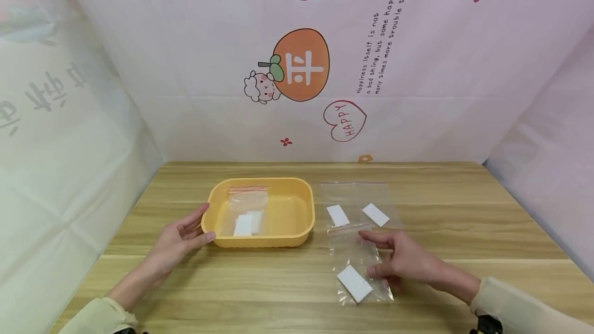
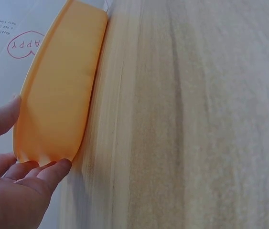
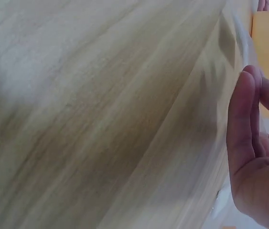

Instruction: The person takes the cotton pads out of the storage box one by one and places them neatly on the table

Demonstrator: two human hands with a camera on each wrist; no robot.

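My left hand (image 1: 175,245) holds the left end of a yellow plastic tray (image 1: 301,239), thumb at the rim and fingers along its outer wall. Inside the tray lies a clear zip bag (image 1: 248,197) with white rectangular pieces (image 1: 243,226). To the right of the tray, my right hand (image 1: 408,259) pinches the right side of another clear zip bag (image 1: 350,251), which has a white rectangular block (image 1: 355,283) near its bottom. In the right wrist view, the thumb comes close to the straight fingers (image 3: 242,114).
Behind the right hand lie more clear zip bags (image 1: 355,195) with white blocks (image 1: 337,215) on the wooden table (image 1: 250,282). A printed cloth (image 1: 209,66) hangs at the back, and pale cloth walls (image 1: 60,133) enclose both sides.
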